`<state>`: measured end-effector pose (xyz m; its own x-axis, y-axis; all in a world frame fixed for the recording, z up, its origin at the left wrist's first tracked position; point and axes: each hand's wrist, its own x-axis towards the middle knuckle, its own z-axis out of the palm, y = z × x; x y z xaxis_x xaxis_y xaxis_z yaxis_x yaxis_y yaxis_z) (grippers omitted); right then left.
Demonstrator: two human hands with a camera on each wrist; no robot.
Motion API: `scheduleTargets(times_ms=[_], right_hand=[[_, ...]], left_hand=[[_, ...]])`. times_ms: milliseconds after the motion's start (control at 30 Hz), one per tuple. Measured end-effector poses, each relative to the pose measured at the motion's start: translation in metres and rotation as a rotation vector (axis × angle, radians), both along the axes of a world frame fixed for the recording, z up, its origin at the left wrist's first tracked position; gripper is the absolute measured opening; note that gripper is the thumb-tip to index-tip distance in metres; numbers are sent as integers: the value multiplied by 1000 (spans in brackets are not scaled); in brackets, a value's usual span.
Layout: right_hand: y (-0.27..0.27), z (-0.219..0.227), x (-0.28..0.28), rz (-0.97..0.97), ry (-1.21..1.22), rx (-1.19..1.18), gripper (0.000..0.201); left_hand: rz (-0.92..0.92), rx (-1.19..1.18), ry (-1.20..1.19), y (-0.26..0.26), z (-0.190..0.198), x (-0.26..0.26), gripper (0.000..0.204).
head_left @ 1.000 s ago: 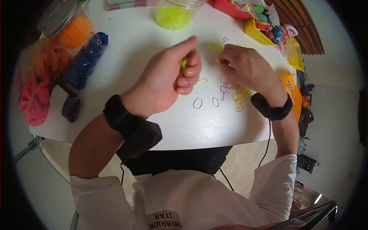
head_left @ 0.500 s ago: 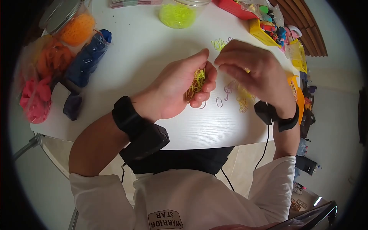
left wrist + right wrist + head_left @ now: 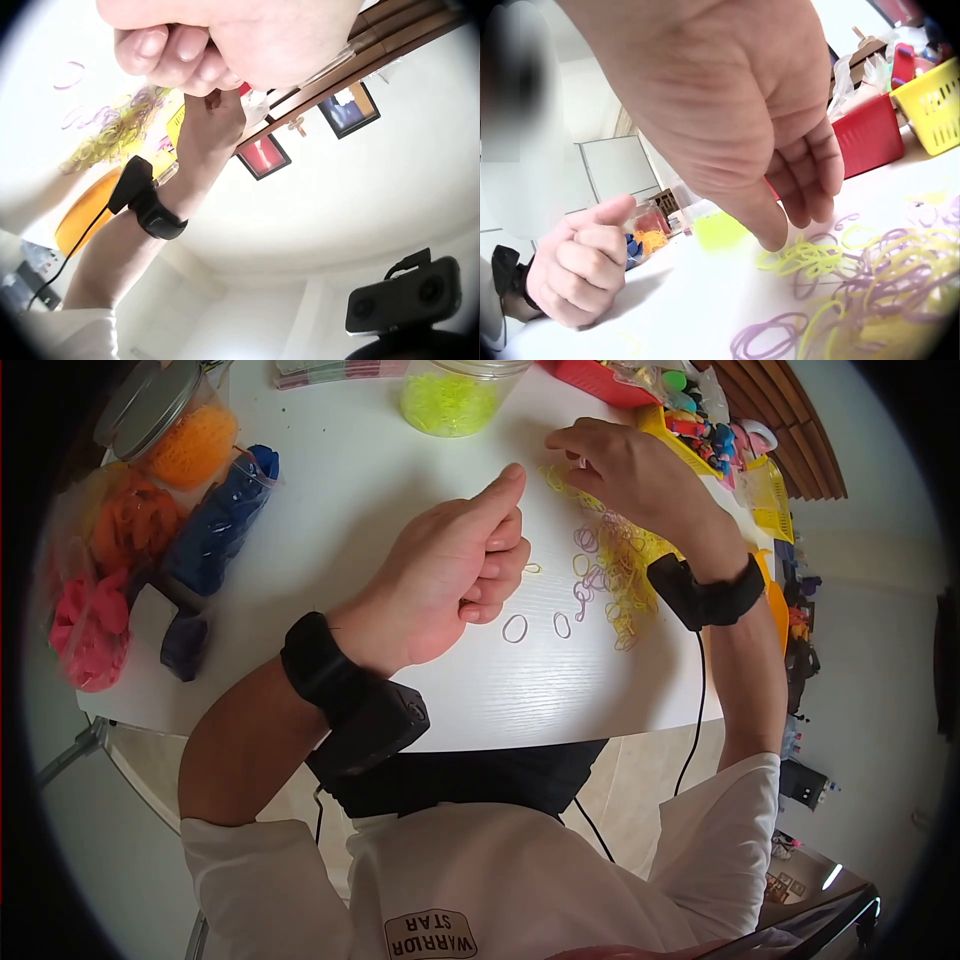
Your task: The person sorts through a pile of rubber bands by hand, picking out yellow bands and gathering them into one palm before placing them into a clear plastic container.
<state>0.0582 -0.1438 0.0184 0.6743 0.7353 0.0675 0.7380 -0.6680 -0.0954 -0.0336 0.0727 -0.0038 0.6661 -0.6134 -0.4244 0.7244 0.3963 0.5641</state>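
My left hand [image 3: 440,575] is curled into a fist over the table, thumb up. The bundle of yellow rubber bands it grips is hidden behind its fingers now. Toward the far end of a loose pile of yellow and purple rubber bands [image 3: 632,575] hovers my right hand [image 3: 635,475], fingers loosely bent and apart from the thumb. In the right wrist view, its thumb and fingertips point down just above a cluster of yellow-green rubber bands [image 3: 802,259], nothing visible between them. Two single purple bands [image 3: 515,628] lie nearer me.
A jar of bright yellow bands [image 3: 450,405] stands at the back, a jar of orange ones [image 3: 195,445] at back left. Bags of blue [image 3: 222,525] and pink pieces [image 3: 90,625] line the left. A yellow basket [image 3: 680,445] and a red basket [image 3: 600,385] stand at back right.
The left hand came right and tilted to show the bundle of yellow rubber bands, then moved back left and closed over it. The right hand went near it, then away toward the pile's far end.
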Motion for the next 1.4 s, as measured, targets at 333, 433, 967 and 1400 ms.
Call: scheduleTargets(times_ms=[333,433,967,1400], right_hand=[[0,1,-3,-23,103,-34,13],[0,15,-10,-47,145,17,10],[35,52,-68,148,233,274,19],[7,42,-21,-129,102,156,9]], left_hand=[[5,32,-88,-1,-1,-1,45],[-1,8,-109,0,-4,-1,47],[-126,-159,92,-3,-2,-2,44],[-90,-55,-19,2,-5,-1,49]])
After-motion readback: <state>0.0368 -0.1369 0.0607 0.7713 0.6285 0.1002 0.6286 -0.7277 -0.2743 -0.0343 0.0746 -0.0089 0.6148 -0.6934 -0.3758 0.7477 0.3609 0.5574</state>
